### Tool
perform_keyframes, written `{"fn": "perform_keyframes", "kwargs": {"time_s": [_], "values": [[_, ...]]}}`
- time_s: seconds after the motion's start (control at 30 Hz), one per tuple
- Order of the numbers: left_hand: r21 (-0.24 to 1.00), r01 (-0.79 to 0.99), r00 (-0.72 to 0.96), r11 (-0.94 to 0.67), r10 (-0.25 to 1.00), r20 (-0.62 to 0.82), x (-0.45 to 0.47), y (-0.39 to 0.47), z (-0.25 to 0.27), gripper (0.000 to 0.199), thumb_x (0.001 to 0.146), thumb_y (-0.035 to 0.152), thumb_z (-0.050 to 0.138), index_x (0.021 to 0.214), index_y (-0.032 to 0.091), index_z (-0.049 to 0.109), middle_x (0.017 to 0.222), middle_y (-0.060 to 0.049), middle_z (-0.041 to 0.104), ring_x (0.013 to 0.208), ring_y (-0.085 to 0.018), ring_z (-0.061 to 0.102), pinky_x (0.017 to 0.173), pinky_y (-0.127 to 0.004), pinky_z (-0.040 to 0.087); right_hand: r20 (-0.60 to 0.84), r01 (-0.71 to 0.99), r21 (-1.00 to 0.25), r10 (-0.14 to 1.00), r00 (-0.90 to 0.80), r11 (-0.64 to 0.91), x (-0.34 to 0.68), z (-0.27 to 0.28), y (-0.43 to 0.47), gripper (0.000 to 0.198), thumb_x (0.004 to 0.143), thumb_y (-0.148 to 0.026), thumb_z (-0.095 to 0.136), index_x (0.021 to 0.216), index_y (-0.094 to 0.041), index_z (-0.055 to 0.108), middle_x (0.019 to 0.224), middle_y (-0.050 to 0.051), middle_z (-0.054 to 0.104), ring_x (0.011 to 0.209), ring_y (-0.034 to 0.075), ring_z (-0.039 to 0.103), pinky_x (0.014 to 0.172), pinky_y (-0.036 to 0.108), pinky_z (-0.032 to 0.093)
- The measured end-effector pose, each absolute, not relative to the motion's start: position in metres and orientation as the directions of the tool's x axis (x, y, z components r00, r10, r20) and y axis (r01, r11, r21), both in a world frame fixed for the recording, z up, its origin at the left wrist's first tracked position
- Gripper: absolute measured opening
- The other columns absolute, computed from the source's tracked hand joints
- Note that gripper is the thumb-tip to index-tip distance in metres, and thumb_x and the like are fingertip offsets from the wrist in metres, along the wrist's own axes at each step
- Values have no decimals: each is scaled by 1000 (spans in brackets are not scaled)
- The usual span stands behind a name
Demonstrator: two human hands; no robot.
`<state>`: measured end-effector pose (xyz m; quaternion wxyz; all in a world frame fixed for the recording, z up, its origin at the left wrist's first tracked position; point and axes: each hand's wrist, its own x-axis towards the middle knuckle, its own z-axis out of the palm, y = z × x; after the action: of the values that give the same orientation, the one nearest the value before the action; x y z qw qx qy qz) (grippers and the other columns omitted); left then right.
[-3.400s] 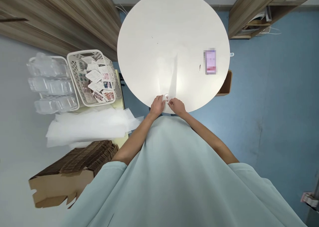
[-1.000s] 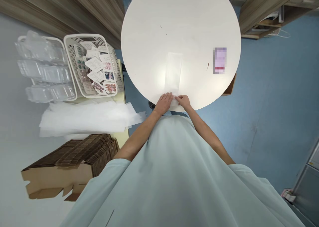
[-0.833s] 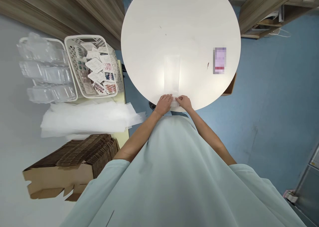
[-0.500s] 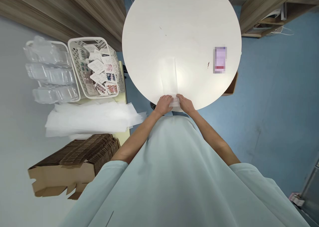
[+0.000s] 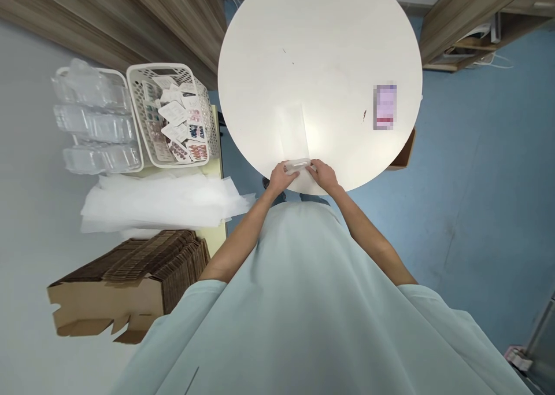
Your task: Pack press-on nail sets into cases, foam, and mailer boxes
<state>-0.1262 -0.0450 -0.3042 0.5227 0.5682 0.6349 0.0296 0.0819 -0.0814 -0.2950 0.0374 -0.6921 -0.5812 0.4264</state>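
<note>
A round white tabletop stands on blue floor. At its near edge, the left hand and right hand pinch a small clear packet, each grip closed on one end.

The person wears a big, loose shirt in a pale blue-green colour. It is plain, with no pictures or words on it. The sleeves are short and wide and stop near the elbows. Both forearms are bare. The left hand and right hand wear no gloves.
</note>
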Motion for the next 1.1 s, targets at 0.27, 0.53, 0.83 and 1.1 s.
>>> {"fn": "perform_keyframes", "kwargs": {"time_s": [0.27, 0.53, 0.83, 1.1], "values": [[522, 662, -89, 538, 748, -658, -114, -33, -323, 33, 94, 28, 73, 126, 22, 67, 131, -10, 79, 121, -27, 75, 105, -39, 59, -591, 761, -473, 801, 100, -444, 69, -304, -59, 31, 114, -40, 50, 130, -22, 69, 126, 10, 79, 109, 30, 71, 91, 40, 56], [459, 720, -156, 519, 767, -623, -106, -25, -334, 52, 95, 32, 73, 143, 19, 57, 136, -18, 72, 130, -35, 70, 113, -52, 56, -641, 775, -373, 745, 183, -511, 63, -312, -42, 22, 110, -36, 57, 124, -23, 67, 121, 12, 78, 107, 33, 72, 94, 48, 60], [657, 743, 448, -131, 825, -343, -109, -16, -340, 57, 106, 24, 42, 162, 15, 51, 165, -20, 57, 163, -35, 43, 139, -57, 28, -410, 868, -497, 879, -242, 7, 51, -308, -42, 51, 109, -9, 33, 155, -14, 56, 171, 20, 49, 163, 34, 41, 130, 57, 41], [623, 746, 546, -235, 750, -372, -121, -41, -337, 65, 101, 18, 41, 164, 4, 46, 177, -23, 41, 167, -31, 37, 140, -52, 28, -433, 824, -566, 850, -299, 1, 63, -319, -67, 62, 108, -15, 44, 170, -15, 41, 183, 14, 29, 173, 26, 20, 138, 53, 35]]}}
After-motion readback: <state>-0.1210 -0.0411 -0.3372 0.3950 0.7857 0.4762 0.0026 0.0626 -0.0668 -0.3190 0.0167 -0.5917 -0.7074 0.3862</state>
